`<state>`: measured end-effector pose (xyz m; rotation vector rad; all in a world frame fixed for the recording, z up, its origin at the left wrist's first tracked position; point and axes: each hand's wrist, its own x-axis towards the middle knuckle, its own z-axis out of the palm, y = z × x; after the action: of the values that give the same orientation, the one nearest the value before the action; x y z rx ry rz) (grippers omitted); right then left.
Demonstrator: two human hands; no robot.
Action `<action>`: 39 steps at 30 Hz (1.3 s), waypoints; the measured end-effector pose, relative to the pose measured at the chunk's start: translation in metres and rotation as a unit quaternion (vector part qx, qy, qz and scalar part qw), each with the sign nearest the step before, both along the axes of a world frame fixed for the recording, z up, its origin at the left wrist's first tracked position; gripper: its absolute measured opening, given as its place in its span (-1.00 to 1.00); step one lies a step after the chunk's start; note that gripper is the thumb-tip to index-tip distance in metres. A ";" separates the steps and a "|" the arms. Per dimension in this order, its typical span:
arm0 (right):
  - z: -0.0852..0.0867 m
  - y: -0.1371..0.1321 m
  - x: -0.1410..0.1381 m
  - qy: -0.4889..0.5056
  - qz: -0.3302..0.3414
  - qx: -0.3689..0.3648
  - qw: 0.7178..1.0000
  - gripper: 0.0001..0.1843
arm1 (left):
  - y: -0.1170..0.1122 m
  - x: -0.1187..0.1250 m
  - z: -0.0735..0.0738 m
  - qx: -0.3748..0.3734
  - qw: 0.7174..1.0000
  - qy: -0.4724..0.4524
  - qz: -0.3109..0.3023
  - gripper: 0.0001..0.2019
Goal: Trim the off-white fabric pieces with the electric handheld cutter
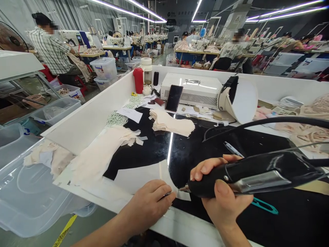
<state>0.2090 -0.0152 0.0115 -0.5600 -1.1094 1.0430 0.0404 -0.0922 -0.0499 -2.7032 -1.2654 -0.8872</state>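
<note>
My right hand (pixel 223 192) is wrapped round a black corded handheld power tool (pixel 257 173) with a silver lever along its side. Its narrow metal tip points left and meets the edge of a pale cut fabric piece (pixel 144 176) near my left fingertips. My left hand (pixel 153 202) rests at the front edge of that piece, fingers pressed together. A thin metal tool (pixel 167 194) shows between them; most of it is hidden. Behind lie a stack of cream fabric pieces (pixel 172 123) and, to the left, a larger cream fabric pile (pixel 100 154).
A black work surface (pixel 282 223) lies beneath, with a teal tool (pixel 266 206) and a pen (pixel 232 149). Behind stand a phone (pixel 174 98), a white vented box (pixel 190 87) with a funnel (pixel 244 101), and a red cup (pixel 138 80). The tool's cable (pixel 269 120) arches rightward.
</note>
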 end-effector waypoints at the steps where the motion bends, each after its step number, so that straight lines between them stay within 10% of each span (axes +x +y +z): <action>1: 0.001 0.000 0.001 -0.002 0.002 -0.003 1.000 -0.55 | 0.000 0.000 0.000 0.001 1.000 0.000 0.001 -0.80; 39: 0.001 -0.011 0.009 0.018 0.032 0.009 0.999 -0.53 | 0.000 -0.001 -0.002 -0.004 1.000 -0.005 -0.003 -0.79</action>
<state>0.2180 -0.0262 0.0130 -0.4917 -1.1104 1.0929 0.0393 -0.0926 -0.0520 -2.7145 -1.2651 -0.8983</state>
